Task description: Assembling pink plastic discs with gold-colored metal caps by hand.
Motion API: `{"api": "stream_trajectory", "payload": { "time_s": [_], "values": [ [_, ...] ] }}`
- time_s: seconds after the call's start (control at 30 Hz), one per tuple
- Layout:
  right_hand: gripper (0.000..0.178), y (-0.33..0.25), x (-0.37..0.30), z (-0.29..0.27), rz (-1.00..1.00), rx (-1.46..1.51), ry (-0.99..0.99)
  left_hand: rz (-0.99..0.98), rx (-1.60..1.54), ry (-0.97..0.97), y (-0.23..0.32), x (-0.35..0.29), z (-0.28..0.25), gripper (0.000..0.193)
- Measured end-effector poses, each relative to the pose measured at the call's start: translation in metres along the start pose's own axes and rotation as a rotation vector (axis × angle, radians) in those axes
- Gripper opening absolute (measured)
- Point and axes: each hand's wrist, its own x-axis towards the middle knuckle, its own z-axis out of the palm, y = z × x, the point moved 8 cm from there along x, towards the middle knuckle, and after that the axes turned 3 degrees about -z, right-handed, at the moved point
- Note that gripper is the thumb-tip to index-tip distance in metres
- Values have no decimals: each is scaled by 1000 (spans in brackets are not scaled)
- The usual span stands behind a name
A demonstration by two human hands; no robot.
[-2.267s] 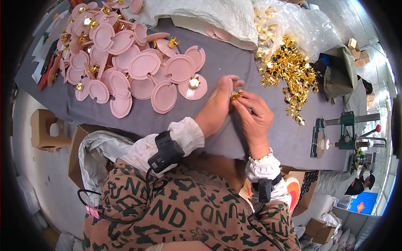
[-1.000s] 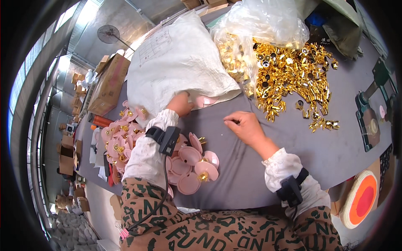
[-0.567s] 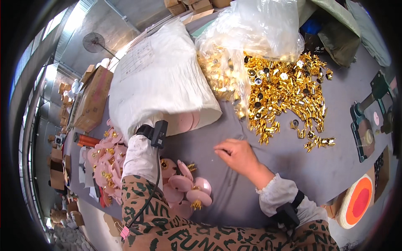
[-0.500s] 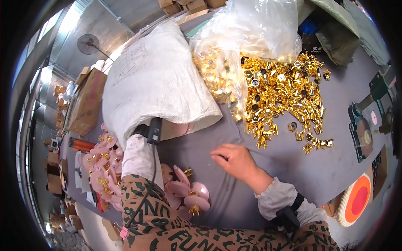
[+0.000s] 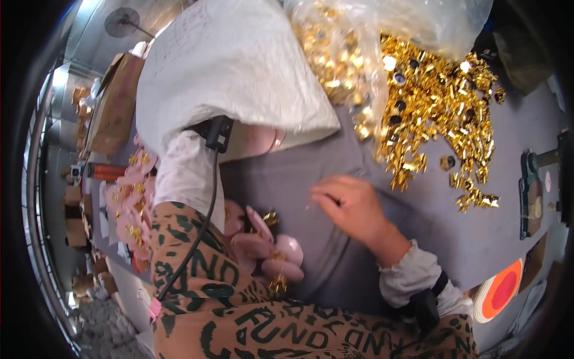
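Observation:
My left forearm in a white sleeve (image 5: 186, 173) reaches into the mouth of a white woven sack (image 5: 239, 72); the sack hides my left hand. Pink discs (image 5: 263, 139) show just inside the opening. Over the grey cloth, my right hand (image 5: 353, 209) is held with its fingers curled closed, and nothing shows in them. Between my arms, close to my body, lies a small group of pink discs with gold crown-shaped pieces (image 5: 281, 266). Beyond my right hand spreads a heap of small gold metal pieces (image 5: 436, 113), with a few dark round parts among them.
A clear plastic bag of gold pieces (image 5: 335, 54) leans beside the sack. More pink discs (image 5: 128, 203) are piled left of my arm. A green hand press (image 5: 531, 194) stands at the right edge, above a round orange-and-white pad (image 5: 499, 290). A cardboard box (image 5: 115, 105) stands behind left.
The whole view has shifted, so the sack and gold heap sit higher in it. My left hand stays inside the sack; my right hand keeps its closed shape over the cloth.

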Motion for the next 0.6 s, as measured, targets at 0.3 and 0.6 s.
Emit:
{"api": "stream_trajectory", "payload": {
  "time_s": [0.3,0.6],
  "values": [
    [10,10,-4,5,74,78,-18,-182,-64,54,-144,-107,-98,42],
    [12,9,-5,9,72,74,-49,-345,78,-103,-181,-123,2,42]
  ]
}}
